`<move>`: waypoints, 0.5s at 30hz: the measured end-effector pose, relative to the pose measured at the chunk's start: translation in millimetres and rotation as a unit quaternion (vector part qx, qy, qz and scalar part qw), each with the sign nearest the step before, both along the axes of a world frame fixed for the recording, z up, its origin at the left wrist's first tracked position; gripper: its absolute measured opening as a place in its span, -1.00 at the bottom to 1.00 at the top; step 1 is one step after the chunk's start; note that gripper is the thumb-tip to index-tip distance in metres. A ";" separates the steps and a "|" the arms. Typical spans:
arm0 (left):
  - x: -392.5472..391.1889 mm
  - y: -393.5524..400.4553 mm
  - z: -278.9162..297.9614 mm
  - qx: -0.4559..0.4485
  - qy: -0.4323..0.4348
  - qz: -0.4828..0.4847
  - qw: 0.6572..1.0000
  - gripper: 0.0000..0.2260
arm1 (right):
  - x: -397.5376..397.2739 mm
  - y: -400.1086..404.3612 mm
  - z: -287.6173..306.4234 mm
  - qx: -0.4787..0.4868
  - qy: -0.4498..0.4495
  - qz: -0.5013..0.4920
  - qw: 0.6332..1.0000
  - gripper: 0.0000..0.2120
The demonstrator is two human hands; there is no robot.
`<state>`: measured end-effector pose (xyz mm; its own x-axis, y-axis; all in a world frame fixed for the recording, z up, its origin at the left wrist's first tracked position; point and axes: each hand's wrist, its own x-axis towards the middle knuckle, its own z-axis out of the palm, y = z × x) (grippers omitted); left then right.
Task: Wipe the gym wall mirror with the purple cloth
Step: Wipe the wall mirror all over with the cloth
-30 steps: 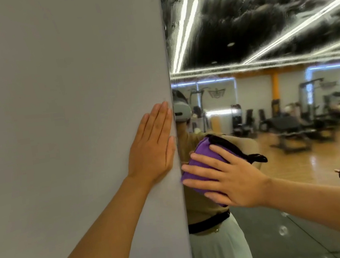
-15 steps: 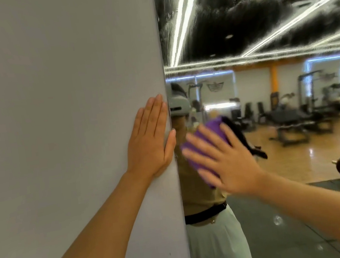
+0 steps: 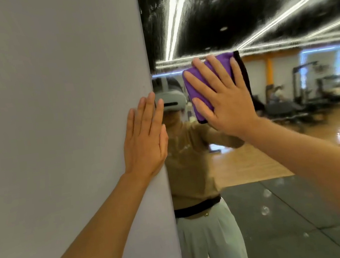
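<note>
While the left hand (image 3: pixel 144 141) lies flat on the wall (image 3: pixel 51 101), the right hand (image 3: pixel 224 99), fingers spread, presses the purple cloth (image 3: pixel 197 85).

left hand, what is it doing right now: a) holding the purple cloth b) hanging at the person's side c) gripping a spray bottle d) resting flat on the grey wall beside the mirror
d: the left hand lies with straight fingers flat on the plain grey wall at the mirror's edge, while the right hand presses the folded purple cloth against the glass.
</note>
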<state>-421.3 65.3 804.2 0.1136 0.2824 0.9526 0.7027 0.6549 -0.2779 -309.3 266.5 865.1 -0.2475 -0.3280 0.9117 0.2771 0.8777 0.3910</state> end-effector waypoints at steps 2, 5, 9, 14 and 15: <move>2.6 5.9 -4.0 0.019 -0.003 -0.004 1.000 -0.52 | -3.4 -5.9 -32.3 -0.043 0.022 0.005 0.999 -0.47; 8.4 13.9 -11.6 0.039 -0.020 -0.019 0.999 -0.52 | 0.8 -7.0 -108.7 -0.052 -0.014 0.020 0.998 -0.48; 16.4 25.2 -22.9 0.044 -0.039 -0.025 0.998 -0.51 | 17.5 6.9 -187.2 -0.035 -0.078 -0.007 0.996 -0.48; 28.4 36.4 -30.7 0.056 -0.050 -0.009 0.997 -0.49 | 17.4 12.4 -151.4 -0.053 -0.056 0.014 0.997 -0.48; 29.7 37.6 -31.4 0.054 -0.050 -0.006 0.997 -0.49 | 14.9 13.7 -128.0 -0.072 -0.032 0.019 0.997 -0.48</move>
